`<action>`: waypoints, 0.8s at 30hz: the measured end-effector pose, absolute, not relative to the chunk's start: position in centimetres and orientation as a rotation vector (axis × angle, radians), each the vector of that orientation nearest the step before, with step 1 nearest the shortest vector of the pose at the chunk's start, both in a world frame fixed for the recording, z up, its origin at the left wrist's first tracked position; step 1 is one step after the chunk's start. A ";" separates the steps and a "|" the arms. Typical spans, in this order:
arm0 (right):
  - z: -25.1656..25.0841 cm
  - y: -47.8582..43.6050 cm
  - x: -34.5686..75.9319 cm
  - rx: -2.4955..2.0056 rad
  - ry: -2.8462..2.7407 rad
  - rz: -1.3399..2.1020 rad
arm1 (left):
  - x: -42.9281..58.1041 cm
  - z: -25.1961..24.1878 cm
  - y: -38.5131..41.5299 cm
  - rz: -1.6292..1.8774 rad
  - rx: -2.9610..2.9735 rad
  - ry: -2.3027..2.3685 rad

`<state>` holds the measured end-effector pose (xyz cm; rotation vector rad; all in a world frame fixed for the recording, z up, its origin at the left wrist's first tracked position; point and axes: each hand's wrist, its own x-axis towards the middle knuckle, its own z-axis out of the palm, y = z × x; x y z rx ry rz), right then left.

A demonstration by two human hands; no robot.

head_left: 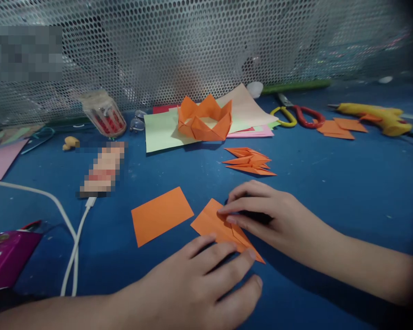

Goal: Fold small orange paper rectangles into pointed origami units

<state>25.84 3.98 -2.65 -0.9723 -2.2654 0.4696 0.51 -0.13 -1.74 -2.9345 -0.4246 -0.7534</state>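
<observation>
On a blue tabletop, just in front of me, sits a piece of folded orange paper with both hands on it. One end of it comes to a sharp point aimed down and to the right, and a flap lies along its upper right edge. Left hand is spread and not gripping anything, just fingertips resting on the near side of the paper. Right hand is loosely curled, thumb and fingertips right at the flap, but honestly can't tell if it's actually pinching it or only touching.

Just left of that is a flat orange rectangle, and beyond the right hand there's a little cluster of pointy folded orange pieces. Further back, an orange paper ring with zigzag points stands on a pale green sheet, with more coloured paper around it. Over to the right: scissors with one yellow and one red handle, some small orange papers, and a yellow glue gun

Left side is messier: a tilted jar with red stuff inside, a white cable, a purple box, and metal mesh runs across the back
</observation>
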 end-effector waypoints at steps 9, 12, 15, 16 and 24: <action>-5.2 3.7 26.0 -1.154 -2.190 0.159 | 0.2 -1.1 -0.3 -0.678 -2.987 -0.340; -5.2 4.0 25.7 -1.163 -2.199 0.183 | 0.0 -0.9 -0.4 -0.581 -2.982 -0.329; -5.0 4.1 25.7 -1.140 -2.204 0.209 | -0.1 -1.0 -0.5 -0.526 -2.981 -0.321; -5.0 4.1 25.8 -1.121 -2.211 0.220 | -0.1 -1.0 -0.6 -0.518 -2.982 -0.323; -3.3 4.0 26.3 -0.948 -2.252 0.520 | -0.2 -1.9 -0.8 -0.539 -2.967 -0.342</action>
